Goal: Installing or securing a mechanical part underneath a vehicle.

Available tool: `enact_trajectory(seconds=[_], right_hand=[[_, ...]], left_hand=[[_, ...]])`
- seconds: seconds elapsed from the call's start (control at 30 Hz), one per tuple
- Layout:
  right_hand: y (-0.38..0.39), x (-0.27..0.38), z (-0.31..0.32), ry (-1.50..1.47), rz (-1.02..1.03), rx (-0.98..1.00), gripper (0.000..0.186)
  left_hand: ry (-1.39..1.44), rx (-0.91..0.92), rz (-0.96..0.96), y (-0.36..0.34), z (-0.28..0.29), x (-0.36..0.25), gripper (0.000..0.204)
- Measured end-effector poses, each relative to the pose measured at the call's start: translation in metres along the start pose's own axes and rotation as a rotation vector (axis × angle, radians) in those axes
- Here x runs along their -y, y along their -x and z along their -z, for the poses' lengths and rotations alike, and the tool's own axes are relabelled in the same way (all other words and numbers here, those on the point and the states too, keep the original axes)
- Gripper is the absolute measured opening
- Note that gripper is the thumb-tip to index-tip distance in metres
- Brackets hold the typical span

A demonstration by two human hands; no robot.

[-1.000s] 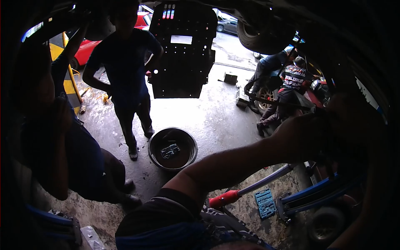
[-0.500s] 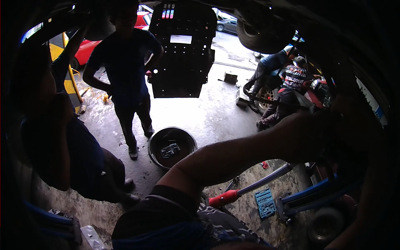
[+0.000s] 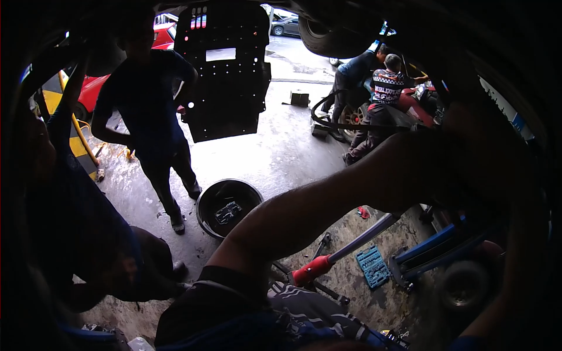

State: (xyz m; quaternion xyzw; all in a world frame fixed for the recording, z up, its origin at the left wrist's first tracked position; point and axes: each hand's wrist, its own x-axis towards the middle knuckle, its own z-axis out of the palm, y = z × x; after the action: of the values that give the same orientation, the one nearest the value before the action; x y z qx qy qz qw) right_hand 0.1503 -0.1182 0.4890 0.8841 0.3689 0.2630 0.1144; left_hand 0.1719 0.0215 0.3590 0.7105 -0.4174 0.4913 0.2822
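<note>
My left arm stretches across the middle to the right, beneath the dark underside of a raised vehicle. My left hand [image 3: 424,169] is lost in deep shadow at its end; its fingers and anything in them do not show. At the right edge my right forearm [image 3: 494,319] rises into the same darkness, where my right hand cannot be made out. Below my left arm stands a red and grey telescopic jack pole [image 3: 313,269] on splayed legs. Beside it on the floor lies an open turquoise tool case [image 3: 373,267].
A round black basin [image 3: 202,216] holding a dark metal part sits past my elbow. Two people [image 3: 149,111] are close on the left. A big perforated dark panel [image 3: 222,88] hangs upright ahead. Two others [image 3: 386,88] work at a vehicle. Blue lift arm [image 3: 433,245] and wheel [image 3: 464,285] stand lower right.
My view has shifted slightly, so the panel, basin and far workers sit further left. The nearest person at left has leaned lower. My left arm remains stretched out to the right.
</note>
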Motion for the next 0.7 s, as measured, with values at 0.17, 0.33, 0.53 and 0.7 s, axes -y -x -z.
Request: enact_trajectory(seconds=[0.17, 0.33, 0.53, 0.7], right_hand=[[-0.015, -0.006, -0.009, -0.003, 0.045, 0.115, 0.026], [-0.015, -0.012, -0.025, 0.131, 0.228, -0.268, 0.024], [-0.02, -0.014, -0.013, 0.067, 0.055, 0.083, 0.022], [-0.028, -0.011, -0.011, 0.077, 0.126, 0.148, 0.02]], left_hand=[[0.296, 0.053, 0.26, 0.002, 0.004, -0.003, 0.023], [0.045, 0.043, 0.158, 0.006, 0.002, 0.004, 0.041], [0.122, 0.025, 0.226, 0.008, -0.005, 0.006, 0.035], [0.093, -0.051, 0.216, 0.021, -0.001, 0.009, 0.038]])
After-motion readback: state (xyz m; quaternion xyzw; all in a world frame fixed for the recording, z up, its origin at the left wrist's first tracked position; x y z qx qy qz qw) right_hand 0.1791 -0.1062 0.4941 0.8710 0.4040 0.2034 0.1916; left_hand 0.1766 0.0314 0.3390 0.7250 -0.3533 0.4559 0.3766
